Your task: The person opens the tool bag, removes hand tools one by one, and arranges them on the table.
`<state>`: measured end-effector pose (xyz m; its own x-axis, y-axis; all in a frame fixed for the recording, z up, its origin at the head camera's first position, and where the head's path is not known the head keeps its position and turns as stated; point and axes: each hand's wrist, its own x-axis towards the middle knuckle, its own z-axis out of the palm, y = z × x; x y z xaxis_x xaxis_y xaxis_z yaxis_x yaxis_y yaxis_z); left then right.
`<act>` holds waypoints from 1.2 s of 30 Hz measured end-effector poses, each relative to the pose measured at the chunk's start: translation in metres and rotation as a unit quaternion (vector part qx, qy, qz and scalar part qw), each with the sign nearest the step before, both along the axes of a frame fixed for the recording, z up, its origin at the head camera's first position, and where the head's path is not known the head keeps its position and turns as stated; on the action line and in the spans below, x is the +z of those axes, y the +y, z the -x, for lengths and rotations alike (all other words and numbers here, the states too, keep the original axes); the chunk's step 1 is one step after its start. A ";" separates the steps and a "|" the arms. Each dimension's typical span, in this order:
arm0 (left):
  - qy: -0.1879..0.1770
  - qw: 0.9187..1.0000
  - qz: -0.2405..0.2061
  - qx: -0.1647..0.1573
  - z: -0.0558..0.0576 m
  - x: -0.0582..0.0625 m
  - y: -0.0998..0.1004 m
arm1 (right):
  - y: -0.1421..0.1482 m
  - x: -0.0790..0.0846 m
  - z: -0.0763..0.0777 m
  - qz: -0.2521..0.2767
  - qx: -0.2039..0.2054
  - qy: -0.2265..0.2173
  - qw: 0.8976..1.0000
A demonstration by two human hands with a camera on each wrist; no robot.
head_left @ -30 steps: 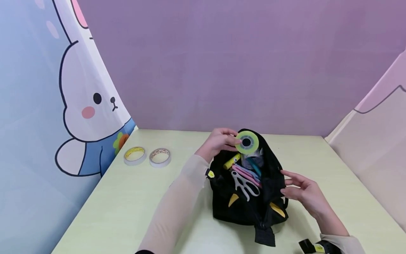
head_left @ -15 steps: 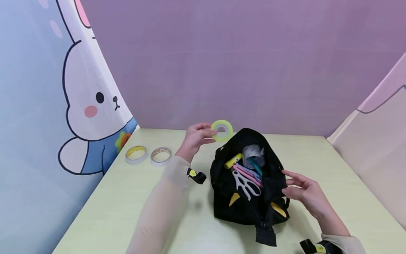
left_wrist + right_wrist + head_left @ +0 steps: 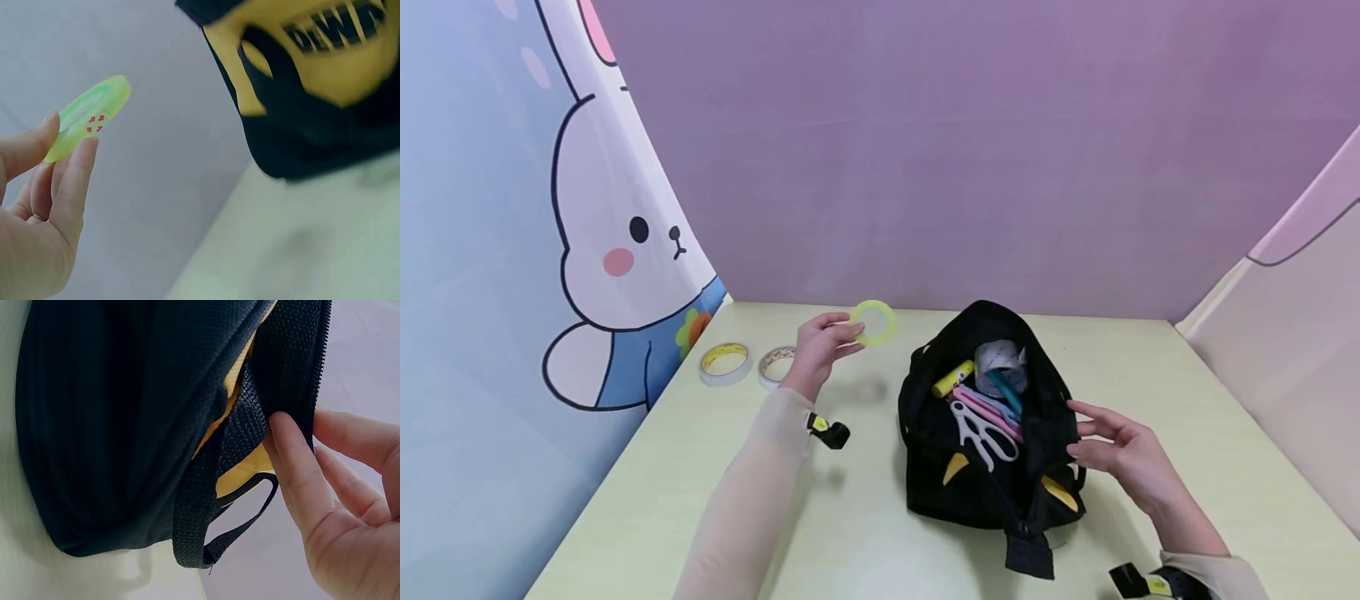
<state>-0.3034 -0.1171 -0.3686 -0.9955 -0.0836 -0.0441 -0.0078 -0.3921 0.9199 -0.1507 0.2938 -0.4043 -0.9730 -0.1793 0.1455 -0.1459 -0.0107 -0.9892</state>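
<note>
Head view: left hand (image 3: 822, 347) pinches green tape (image 3: 891, 325), right hand (image 3: 1131, 462) pinches the bag (image 3: 951, 504); unpacking seems the step, next likely needing a bench (image 3: 647, 508) set-down.

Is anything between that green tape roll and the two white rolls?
Only the left hand pinching the green tape roll; in the head view it partly hides the nearer white roll. Nothing else visible.

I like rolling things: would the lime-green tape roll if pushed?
Stood on edge, the lime-green tape would probably roll, being round. It's likely light: the left hand pinches its rim. Probably stiff: no sag shows.
</note>
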 end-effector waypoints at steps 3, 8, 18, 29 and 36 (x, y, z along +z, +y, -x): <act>-0.016 1.000 0.003 0.013 0.000 -0.013 -0.013 | 0.000 0.000 0.000 0.002 0.000 -0.001 1.000; -0.047 0.998 0.005 0.036 0.000 -0.033 -0.031 | -0.001 -0.001 0.001 0.012 0.006 -0.001 1.000; -0.099 0.992 0.025 0.078 -0.005 -0.071 -0.053 | -0.001 -0.002 0.001 0.010 0.003 -0.009 1.000; -0.088 0.989 0.055 0.108 -0.006 -0.085 -0.047 | 0.000 0.000 0.001 0.007 -0.001 -0.016 1.000; -0.081 0.984 0.118 0.106 -0.004 -0.087 -0.038 | -0.001 -0.001 0.001 0.013 -0.001 -0.012 1.000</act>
<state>-0.2996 -0.1554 -0.4556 -0.9361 -0.3151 -0.1561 -0.1042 -0.1755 0.9790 -0.1515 0.2931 -0.4055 -0.9767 -0.1734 0.1266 -0.1222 -0.0358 -0.9919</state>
